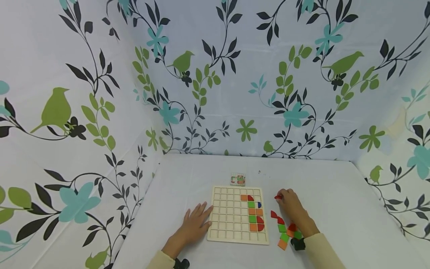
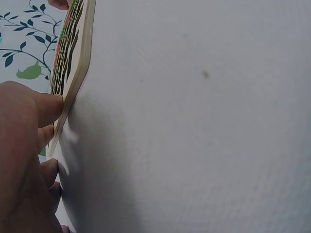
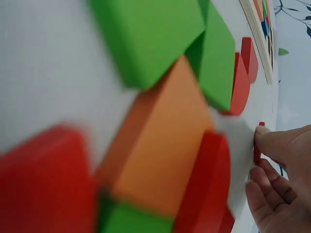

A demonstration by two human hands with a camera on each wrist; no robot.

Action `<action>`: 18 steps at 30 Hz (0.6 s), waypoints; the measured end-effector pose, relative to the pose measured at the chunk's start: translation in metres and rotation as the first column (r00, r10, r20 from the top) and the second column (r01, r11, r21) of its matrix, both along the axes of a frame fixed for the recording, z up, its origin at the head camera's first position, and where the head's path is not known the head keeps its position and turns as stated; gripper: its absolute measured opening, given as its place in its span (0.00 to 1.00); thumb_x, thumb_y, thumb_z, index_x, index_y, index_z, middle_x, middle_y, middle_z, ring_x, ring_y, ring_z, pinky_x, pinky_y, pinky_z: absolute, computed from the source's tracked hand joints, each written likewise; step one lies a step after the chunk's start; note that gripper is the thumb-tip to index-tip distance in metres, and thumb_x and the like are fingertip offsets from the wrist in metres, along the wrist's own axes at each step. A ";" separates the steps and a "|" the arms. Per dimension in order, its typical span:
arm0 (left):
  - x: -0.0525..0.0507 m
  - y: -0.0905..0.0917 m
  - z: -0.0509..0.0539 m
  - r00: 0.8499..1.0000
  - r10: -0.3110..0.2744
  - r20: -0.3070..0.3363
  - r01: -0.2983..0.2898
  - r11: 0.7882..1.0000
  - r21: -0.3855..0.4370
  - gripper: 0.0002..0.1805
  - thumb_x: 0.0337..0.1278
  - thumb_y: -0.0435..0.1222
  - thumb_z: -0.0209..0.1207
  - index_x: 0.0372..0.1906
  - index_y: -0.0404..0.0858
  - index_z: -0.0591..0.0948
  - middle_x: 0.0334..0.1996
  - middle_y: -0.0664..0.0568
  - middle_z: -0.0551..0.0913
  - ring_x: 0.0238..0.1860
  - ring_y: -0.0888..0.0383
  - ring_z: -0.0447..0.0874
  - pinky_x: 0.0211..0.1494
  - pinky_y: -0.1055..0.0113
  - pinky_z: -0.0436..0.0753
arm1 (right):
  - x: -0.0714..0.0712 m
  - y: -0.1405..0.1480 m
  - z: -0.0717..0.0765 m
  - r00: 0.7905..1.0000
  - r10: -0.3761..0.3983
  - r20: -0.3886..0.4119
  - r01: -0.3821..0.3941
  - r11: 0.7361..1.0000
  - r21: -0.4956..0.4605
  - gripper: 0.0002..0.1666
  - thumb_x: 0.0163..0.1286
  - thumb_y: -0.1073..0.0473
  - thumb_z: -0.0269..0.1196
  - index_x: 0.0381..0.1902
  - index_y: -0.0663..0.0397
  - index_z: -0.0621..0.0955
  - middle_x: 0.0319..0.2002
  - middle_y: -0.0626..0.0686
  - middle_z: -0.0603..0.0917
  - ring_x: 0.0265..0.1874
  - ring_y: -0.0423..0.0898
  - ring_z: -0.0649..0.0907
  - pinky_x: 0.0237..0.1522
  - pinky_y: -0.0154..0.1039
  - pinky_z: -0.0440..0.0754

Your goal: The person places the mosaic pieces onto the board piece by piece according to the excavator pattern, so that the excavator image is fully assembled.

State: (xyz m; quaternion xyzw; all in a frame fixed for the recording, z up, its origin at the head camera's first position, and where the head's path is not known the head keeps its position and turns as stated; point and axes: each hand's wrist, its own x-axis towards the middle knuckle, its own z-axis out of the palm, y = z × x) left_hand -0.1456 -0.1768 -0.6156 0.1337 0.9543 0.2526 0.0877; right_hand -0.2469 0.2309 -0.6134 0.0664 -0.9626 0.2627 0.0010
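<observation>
A square wooden grid board (image 1: 231,216) lies on the table, with orange, green, red and blue pieces set in cells toward its right side. My left hand (image 1: 195,226) rests at the board's left edge, fingers spread; in the left wrist view the thumb (image 2: 50,109) touches the rim. To the right of the board, my right hand (image 1: 291,205) pinches a small red piece (image 1: 278,197) between thumb and fingers, low over the table. Nearer the body lies a loose group of pieces, among them a green square (image 1: 281,228), an orange square (image 1: 282,244) and red rounded pieces (image 1: 280,220).
A small patterned card (image 1: 237,179) lies just beyond the board's far edge. White cloth (image 1: 181,175) covers the table. Patterned curtains (image 1: 228,93) hang behind it and at both sides. The loose pieces lie close to the right wrist, some of them overlapping.
</observation>
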 end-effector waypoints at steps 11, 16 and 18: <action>0.000 0.000 0.004 1.000 -0.006 0.001 0.006 1.000 -0.001 0.33 0.81 0.50 0.53 0.83 0.49 0.64 0.84 0.42 0.57 0.84 0.37 0.51 0.79 0.25 0.44 | -0.004 -0.046 0.024 0.999 0.036 0.003 -0.036 0.998 -0.047 0.17 0.77 0.61 0.67 0.59 0.62 0.81 0.54 0.62 0.79 0.50 0.55 0.78 0.60 0.56 0.84; 0.001 0.000 0.004 1.000 -0.003 0.005 0.003 1.000 0.004 0.33 0.81 0.49 0.53 0.83 0.48 0.64 0.84 0.42 0.56 0.85 0.37 0.50 0.79 0.25 0.44 | 0.006 -0.074 0.036 0.992 0.125 0.005 -0.125 0.991 -0.051 0.14 0.75 0.62 0.69 0.55 0.57 0.81 0.50 0.56 0.81 0.49 0.51 0.78 0.59 0.52 0.84; 0.002 0.001 0.004 1.000 -0.001 0.005 0.001 1.000 0.003 0.33 0.81 0.49 0.53 0.83 0.48 0.64 0.84 0.42 0.56 0.85 0.38 0.50 0.79 0.25 0.44 | 0.008 -0.083 0.037 0.985 0.170 0.002 -0.170 0.985 -0.041 0.11 0.74 0.63 0.70 0.50 0.56 0.81 0.47 0.53 0.80 0.46 0.49 0.78 0.54 0.49 0.84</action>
